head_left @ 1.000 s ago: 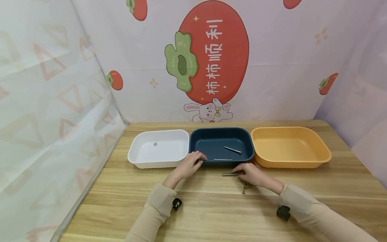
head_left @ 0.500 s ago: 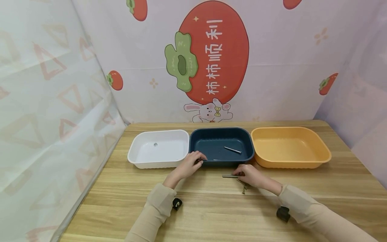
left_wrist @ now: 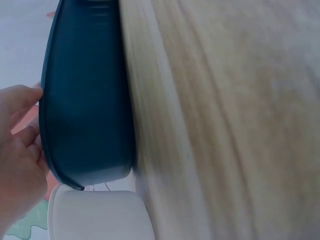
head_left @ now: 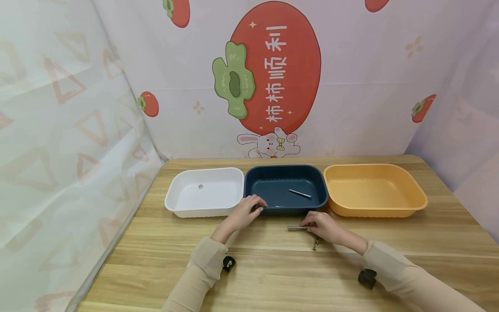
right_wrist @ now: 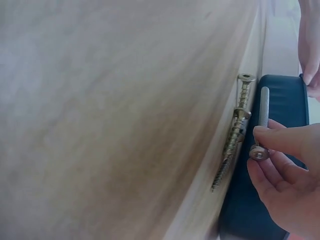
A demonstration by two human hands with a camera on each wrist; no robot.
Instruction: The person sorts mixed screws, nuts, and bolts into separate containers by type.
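item under inspection: a silver bolt, pinched near its round head between my right hand's thumb and fingertips. in the head view the bolt lies level, just above the bench, its shaft pointing toward my left, in front of the near wall of the dark blue tray. i cannot tell from that view whether the shaft tip touches the wood.

just beside the bolt, on the bench under my right hand, lie several brass-coloured screws, close together and roughly parallel; one flat head faces the wrist camera. the exact count is unclear because they overlap.

my left hand grips the near left corner of the dark blue tray, fingers curled over its rim. inside the tray a second silver bolt lies at a slant toward the right half, and something thin and pale, possibly another fastener, sits along the near wall.

the white tray stands touching the blue tray's left side and holds one small round metal piece near its far left. the orange tray stands just beside the blue tray's right side. all three sit in a row across the bench, before a backdrop printed with a large red fruit and a rabbit. both my sleeves are beige, with a small black device at each wrist.
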